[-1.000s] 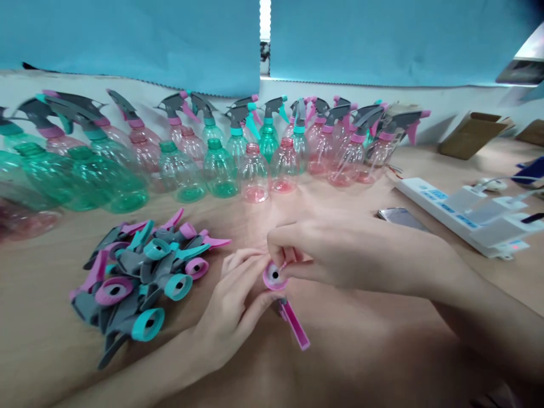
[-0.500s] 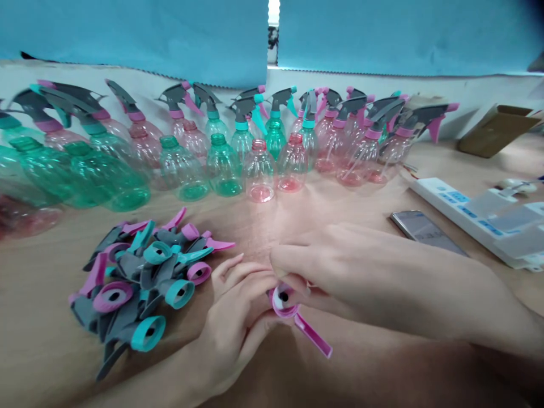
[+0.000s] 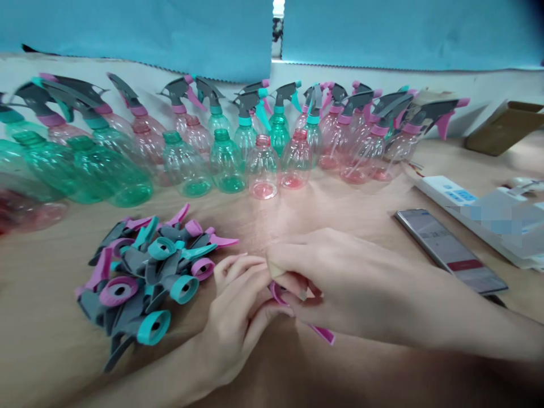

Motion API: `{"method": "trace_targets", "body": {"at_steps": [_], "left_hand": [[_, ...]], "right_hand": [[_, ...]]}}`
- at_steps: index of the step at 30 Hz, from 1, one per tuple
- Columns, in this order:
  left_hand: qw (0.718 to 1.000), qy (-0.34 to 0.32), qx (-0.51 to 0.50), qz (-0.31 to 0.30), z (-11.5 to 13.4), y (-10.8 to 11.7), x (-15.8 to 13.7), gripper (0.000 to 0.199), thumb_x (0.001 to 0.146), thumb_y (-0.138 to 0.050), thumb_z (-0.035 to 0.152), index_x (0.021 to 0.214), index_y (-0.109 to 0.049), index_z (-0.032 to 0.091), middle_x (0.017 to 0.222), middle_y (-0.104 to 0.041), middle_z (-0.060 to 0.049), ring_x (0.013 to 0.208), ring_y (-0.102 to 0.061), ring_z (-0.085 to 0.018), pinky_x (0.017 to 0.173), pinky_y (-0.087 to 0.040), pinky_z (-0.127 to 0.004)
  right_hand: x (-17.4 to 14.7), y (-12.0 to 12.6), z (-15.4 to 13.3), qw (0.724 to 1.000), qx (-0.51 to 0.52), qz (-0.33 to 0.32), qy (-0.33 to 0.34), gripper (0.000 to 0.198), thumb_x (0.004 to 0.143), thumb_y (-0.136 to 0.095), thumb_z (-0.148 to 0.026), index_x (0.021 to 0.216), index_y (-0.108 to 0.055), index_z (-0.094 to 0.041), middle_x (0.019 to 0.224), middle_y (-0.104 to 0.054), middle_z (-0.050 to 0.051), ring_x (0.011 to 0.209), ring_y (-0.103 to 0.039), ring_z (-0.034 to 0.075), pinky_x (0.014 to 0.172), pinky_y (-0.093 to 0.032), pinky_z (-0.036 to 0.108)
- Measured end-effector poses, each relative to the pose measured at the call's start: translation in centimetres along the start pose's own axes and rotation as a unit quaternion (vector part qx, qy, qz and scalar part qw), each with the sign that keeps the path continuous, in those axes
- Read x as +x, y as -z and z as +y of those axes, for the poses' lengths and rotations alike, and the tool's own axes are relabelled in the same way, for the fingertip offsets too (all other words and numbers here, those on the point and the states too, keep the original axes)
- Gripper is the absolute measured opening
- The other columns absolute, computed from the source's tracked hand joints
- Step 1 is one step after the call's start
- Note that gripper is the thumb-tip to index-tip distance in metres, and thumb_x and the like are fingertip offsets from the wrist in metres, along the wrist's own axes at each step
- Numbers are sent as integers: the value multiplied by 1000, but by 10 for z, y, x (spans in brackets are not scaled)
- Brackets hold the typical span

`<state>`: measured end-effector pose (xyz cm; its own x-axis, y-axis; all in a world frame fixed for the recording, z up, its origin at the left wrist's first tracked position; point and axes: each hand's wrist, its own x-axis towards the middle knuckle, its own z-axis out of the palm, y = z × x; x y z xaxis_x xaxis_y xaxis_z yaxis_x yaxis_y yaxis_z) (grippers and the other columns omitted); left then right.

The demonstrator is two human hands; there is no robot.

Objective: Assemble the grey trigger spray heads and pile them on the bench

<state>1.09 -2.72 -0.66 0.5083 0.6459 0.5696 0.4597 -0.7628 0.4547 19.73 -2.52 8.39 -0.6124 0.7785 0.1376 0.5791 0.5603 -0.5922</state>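
Observation:
Low in the middle, my left hand (image 3: 238, 311) is closed around a trigger spray head (image 3: 324, 334) with a pink collar and pink trigger. Most of it is hidden by my fingers; only an edge of the collar and the trigger's end show. My right hand (image 3: 340, 277) lies over the collar from the right, thumb and fingers pinched together at its opening. Whatever those fingertips hold is out of sight. Just left of my left hand lies a heap of loose grey spray heads (image 3: 147, 272) with pink or teal collars and triggers.
Behind my hands stand open green bottles (image 3: 227, 164) and pink bottles (image 3: 263, 170). Further back is a row of bottles with spray heads fitted (image 3: 340, 136). At right lie a phone (image 3: 446, 246), a white power strip (image 3: 450, 192) and a brown box (image 3: 501, 127).
My right hand has closed over the pink collar, covering the white ring and dark hole that showed inside it. The view has shifted slightly, and more of the phone shows.

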Motion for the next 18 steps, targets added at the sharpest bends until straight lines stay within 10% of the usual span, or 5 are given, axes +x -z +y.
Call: {"method": "trace_targets", "body": {"at_steps": [18], "left_hand": [[994,13,67,84,-10,-2,5,12,90,-53,30,99,-51,23,91,-62,-3,86,-58,-21,79,-41,-40]], "right_hand": [[5,-31,7,971,167,98,-143,21,73,-52,-17,66,-32,-21,60,-39,-8,55,-36,7,45,-28,22]]}}
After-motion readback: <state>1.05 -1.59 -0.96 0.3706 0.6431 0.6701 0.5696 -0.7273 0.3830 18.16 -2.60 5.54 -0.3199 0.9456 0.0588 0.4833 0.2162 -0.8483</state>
